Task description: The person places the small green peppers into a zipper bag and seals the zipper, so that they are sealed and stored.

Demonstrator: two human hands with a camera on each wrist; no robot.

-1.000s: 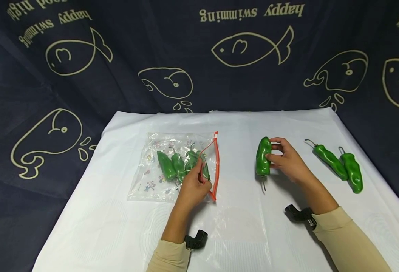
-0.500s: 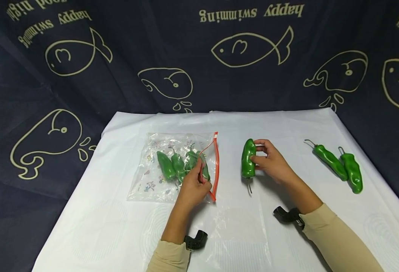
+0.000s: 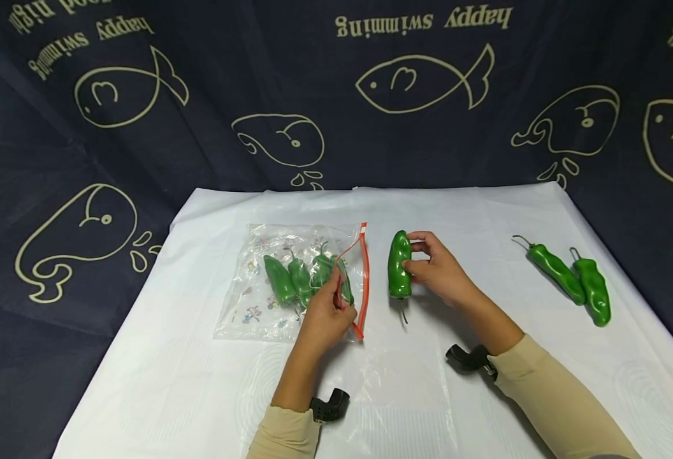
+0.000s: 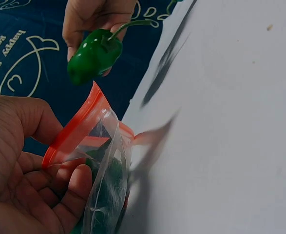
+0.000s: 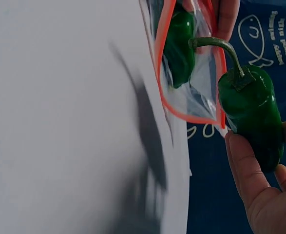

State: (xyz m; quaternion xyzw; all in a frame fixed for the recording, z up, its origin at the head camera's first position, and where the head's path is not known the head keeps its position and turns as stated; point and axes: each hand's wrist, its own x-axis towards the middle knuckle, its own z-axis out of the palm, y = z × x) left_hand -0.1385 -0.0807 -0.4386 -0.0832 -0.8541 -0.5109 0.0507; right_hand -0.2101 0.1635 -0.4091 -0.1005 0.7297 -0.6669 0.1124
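Observation:
A clear zip bag (image 3: 239,319) with a red-orange seal lies left of the table's middle, several green peppers (image 3: 280,280) inside. My left hand (image 3: 327,319) pinches the upper edge of its mouth between thumb and fingers, so the mouth gapes to the right, as the left wrist view shows. Just right of that opening, my right hand (image 3: 442,271) grips a single green pepper (image 3: 399,264) between thumb and fingers, above the table. Its curved stem (image 5: 225,46) points down toward me in the head view. In the right wrist view a bagged pepper (image 5: 180,48) shows through the mouth.
Two loose green peppers (image 3: 557,273) lie touching at the right side of the white-covered table (image 3: 199,389). A dark blue cloth (image 3: 336,153) with fish and whale drawings hangs behind and at the sides. Each wrist wears a black camera (image 3: 331,406).
My right hand has carried its green pepper leftward, from the middle right to just beside the bag's mouth. The left hand and the bag have stayed in place.

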